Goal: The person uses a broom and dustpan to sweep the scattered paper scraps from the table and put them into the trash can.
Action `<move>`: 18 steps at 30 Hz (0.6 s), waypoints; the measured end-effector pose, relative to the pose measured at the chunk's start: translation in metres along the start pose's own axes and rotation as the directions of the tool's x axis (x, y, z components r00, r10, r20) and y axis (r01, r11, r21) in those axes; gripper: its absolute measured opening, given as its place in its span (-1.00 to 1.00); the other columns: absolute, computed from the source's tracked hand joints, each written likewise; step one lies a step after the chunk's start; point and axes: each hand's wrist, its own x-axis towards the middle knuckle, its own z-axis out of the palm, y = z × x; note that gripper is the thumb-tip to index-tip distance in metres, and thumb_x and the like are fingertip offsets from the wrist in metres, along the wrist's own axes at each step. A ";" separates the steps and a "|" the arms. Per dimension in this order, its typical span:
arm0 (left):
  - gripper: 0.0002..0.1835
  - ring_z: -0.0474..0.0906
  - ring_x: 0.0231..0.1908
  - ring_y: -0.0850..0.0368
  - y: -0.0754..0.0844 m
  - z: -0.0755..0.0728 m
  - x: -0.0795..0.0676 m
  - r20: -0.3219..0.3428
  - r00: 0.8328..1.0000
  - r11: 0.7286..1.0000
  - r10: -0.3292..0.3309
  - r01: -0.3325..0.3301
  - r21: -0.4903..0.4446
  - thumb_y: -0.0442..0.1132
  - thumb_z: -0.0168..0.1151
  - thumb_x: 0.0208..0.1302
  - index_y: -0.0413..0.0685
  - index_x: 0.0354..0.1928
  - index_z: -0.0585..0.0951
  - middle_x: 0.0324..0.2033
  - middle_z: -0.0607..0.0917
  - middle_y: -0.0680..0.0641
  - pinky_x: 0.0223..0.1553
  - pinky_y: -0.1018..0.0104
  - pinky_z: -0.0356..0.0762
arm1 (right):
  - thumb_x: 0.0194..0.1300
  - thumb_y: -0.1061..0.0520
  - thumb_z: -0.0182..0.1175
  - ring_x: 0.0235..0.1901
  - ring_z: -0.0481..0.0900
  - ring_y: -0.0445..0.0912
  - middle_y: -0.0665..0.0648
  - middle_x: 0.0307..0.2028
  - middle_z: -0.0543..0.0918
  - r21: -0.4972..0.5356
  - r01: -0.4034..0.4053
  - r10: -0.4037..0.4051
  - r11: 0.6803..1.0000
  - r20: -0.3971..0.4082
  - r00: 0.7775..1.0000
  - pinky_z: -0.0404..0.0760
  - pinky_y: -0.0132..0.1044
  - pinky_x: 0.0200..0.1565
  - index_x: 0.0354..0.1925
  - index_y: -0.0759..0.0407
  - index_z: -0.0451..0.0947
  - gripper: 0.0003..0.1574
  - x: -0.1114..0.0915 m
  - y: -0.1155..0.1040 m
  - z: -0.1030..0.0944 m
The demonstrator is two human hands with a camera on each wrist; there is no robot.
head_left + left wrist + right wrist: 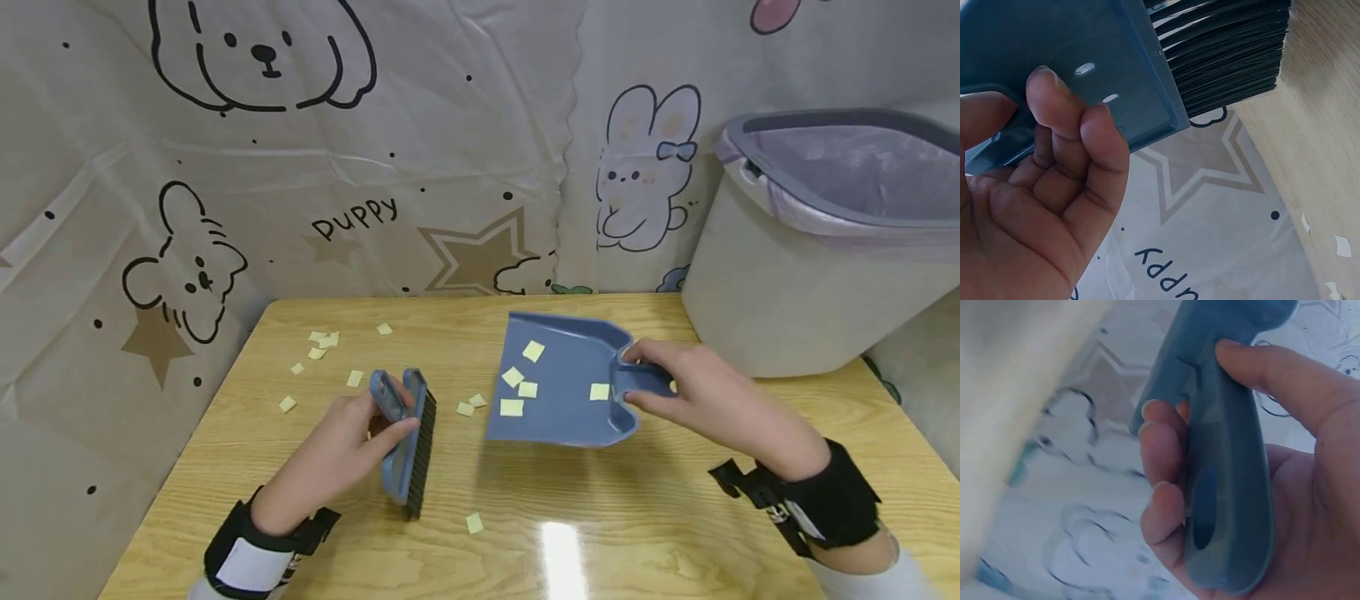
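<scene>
While your left hand [352,439] grips the brush [407,467] left of the middle of the surface [420,567], your right hand [697,392] holds the dustpan [566,375] by its handle, right of the middle towards the far edge; each grip is closed around its tool. Five pale yellow squares [533,351] lie in the dustpan, others on the surface, several near its far left corner. Both tools look light and rigid, best held by their handles. The squares, probably paper, look nearly weightless and could slide off if you tilt the dustpan.
</scene>
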 end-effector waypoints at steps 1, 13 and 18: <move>-0.85 0.44 -0.51 0.32 0.000 0.000 0.000 0.008 1.000 1.000 -0.003 0.003 -0.004 -0.22 0.29 0.48 -0.05 -0.04 0.55 -0.46 0.56 0.18 -0.47 0.35 0.47 | 0.33 0.10 0.45 -0.35 0.53 -0.22 -0.03 -0.22 0.68 -0.024 0.014 -0.014 1.000 -0.031 0.999 0.54 -0.28 -0.30 0.04 0.11 0.61 -0.64 -0.001 -0.001 -0.009; -0.85 0.41 -0.53 0.32 0.001 0.002 -0.003 0.063 0.997 0.999 -0.044 0.046 -0.023 -0.16 0.25 0.52 -0.04 -0.03 0.55 -0.47 0.54 0.17 -0.47 0.35 0.45 | 0.17 0.11 0.57 -0.54 0.43 -0.19 0.09 -0.26 0.73 -0.311 -0.052 -0.039 0.949 -0.280 0.959 0.40 -0.30 -0.48 0.06 0.11 0.63 -0.49 -0.016 -0.020 -0.103; -0.85 0.40 -0.53 0.32 0.000 0.004 -0.004 0.070 0.996 0.998 -0.049 0.051 -0.025 -0.15 0.23 0.53 -0.05 -0.03 0.56 -0.48 0.53 0.17 -0.48 0.35 0.44 | 0.17 0.19 0.54 -0.64 0.30 -0.30 0.32 -0.29 0.72 -0.337 -0.127 -0.018 0.933 -0.397 0.918 0.24 -0.44 -0.55 0.06 0.30 0.61 -0.48 -0.024 -0.012 -0.128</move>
